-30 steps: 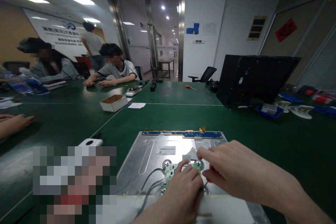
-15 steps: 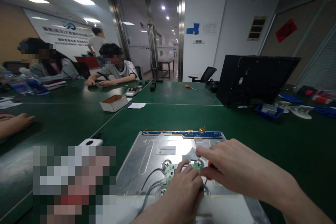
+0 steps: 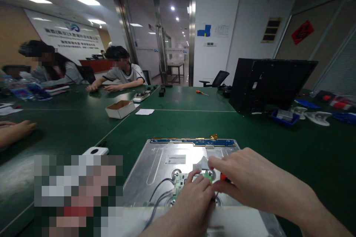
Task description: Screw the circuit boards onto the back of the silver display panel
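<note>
A flat metal display panel point(image 3: 155, 159) lies in front of me, with a blue circuit strip point(image 3: 194, 142) along its far edge. On its middle sits a small green circuit board point(image 3: 178, 187), with grey and black cables point(image 3: 157, 202) at its left side. My left hand point(image 3: 196, 196) rests over the board with bent fingers, covering most of it. My right hand point(image 3: 233, 170) is closed, from the right, round a screwdriver point(image 3: 224, 178); only part of its red-orange handle shows. A piece of clear film point(image 3: 202, 163) stands up beside my right fingertips.
A black monitor point(image 3: 271, 85) and a blue tray point(image 3: 285, 116) stand to the right. Farther off are a loose screwdriver point(image 3: 200, 92) and a white box point(image 3: 119, 109). Two people sit at the left; another person's hand point(image 3: 25, 129) rests at the left edge. The lower left is blurred out.
My hands and the panel keep nearly the same place; my right hand has shifted only slightly. The standing person in the background is no longer seen there.
</note>
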`<state>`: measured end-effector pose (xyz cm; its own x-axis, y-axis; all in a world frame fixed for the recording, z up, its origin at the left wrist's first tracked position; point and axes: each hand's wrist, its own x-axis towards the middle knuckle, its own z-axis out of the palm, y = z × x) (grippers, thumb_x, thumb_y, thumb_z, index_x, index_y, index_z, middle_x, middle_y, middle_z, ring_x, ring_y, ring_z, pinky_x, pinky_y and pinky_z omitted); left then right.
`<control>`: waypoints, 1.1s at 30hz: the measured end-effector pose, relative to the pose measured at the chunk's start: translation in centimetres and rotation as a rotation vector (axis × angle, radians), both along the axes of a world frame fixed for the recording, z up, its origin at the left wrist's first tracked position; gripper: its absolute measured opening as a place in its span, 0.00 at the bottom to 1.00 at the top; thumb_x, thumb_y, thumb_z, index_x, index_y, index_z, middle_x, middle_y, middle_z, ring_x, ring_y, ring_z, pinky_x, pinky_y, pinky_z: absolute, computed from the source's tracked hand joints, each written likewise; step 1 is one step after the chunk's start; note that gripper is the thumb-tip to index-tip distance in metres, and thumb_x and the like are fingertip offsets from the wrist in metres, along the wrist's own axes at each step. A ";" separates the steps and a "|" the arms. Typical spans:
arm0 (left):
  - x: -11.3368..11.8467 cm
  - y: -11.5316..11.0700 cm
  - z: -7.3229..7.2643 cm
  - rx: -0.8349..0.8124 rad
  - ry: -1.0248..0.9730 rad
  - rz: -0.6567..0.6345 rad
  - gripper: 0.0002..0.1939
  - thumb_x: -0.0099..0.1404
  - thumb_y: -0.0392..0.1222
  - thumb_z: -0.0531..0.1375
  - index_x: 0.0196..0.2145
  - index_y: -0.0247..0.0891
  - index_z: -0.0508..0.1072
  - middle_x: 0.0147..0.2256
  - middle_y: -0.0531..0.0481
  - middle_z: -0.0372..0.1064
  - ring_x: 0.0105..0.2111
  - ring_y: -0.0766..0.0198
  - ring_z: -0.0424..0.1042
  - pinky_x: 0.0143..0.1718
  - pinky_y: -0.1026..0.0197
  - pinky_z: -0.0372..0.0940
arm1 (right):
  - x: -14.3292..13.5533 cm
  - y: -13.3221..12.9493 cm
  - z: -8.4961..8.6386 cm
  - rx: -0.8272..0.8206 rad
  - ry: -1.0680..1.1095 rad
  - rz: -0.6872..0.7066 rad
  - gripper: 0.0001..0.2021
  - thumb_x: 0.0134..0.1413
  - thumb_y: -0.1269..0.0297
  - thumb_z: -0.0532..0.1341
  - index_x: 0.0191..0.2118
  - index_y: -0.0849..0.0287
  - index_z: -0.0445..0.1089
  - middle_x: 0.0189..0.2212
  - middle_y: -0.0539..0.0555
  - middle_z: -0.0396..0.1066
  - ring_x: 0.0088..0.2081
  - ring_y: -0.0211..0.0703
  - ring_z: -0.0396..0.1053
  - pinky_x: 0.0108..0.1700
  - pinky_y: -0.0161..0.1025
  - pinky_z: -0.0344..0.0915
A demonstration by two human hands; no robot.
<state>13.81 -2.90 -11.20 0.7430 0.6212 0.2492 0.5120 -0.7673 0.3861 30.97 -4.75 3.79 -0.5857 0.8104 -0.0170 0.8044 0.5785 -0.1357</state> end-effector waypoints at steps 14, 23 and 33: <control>0.2 -0.4 0.1 0.026 0.003 0.037 0.09 0.64 0.33 0.56 0.41 0.40 0.71 0.43 0.48 0.71 0.47 0.55 0.67 0.60 0.45 0.47 | 0.0 0.1 0.0 0.009 0.004 0.006 0.06 0.57 0.66 0.61 0.41 0.53 0.66 0.31 0.49 0.74 0.30 0.44 0.71 0.26 0.37 0.51; 0.5 -0.5 -0.1 0.059 0.037 0.064 0.05 0.64 0.34 0.58 0.39 0.39 0.71 0.41 0.48 0.72 0.46 0.56 0.68 0.60 0.47 0.48 | 0.5 0.3 0.1 -0.011 0.038 0.104 0.08 0.54 0.69 0.59 0.41 0.55 0.64 0.34 0.50 0.73 0.32 0.43 0.70 0.29 0.37 0.56; 0.3 -0.2 -0.5 0.063 0.049 0.060 0.05 0.63 0.35 0.59 0.38 0.39 0.71 0.41 0.48 0.72 0.46 0.56 0.68 0.59 0.47 0.49 | 0.2 0.5 0.0 0.005 0.002 0.050 0.05 0.60 0.65 0.58 0.42 0.53 0.67 0.31 0.49 0.74 0.30 0.43 0.71 0.27 0.37 0.54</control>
